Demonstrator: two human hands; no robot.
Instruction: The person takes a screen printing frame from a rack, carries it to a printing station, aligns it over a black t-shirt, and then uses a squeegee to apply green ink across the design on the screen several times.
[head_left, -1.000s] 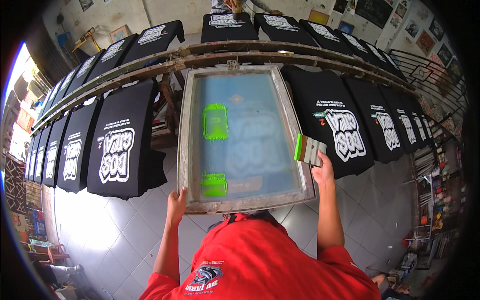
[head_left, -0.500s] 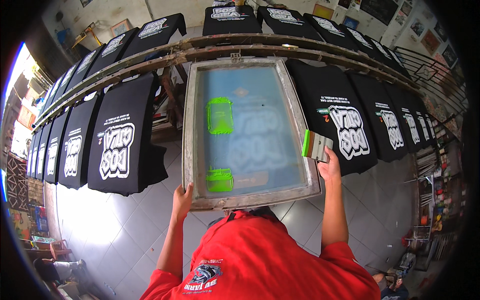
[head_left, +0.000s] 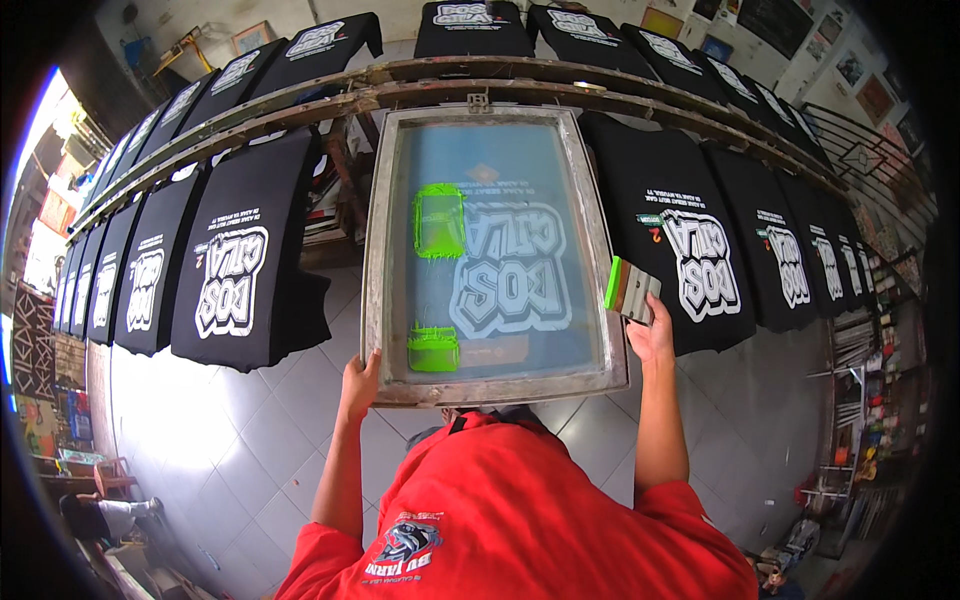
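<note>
In front of me lies a silk-screen frame (head_left: pixel 620 345) with worn wooden edges and blue mesh (head_left: pixel 500 150). Through the mesh shows a black shirt with a white print (head_left: pixel 515 270). Two patches of bright green ink (head_left: pixel 438 222) sit on the mesh's left part, one high and one near the bottom. My left hand (head_left: pixel 358 385) is closed on the frame's lower left corner. Just right of the frame, my right hand (head_left: pixel 652 330) grips a squeegee (head_left: pixel 638 290) with green ink along its blade.
Black printed shirts (head_left: pixel 235 250) hang in rows to the left, the right (head_left: pixel 680 230) and beyond the rails (head_left: pixel 430 92). A hinge clamp (head_left: pixel 480 102) joins the frame to the near rail. Shelves with supplies (head_left: pixel 850 430) stand at the right. A person (head_left: pixel 110 515) is at lower left.
The frame has come down closer to the shirt, so the white print shows much sharper through the mesh. My left hand stays on its corner, and the squeegee remains in my right hand.
</note>
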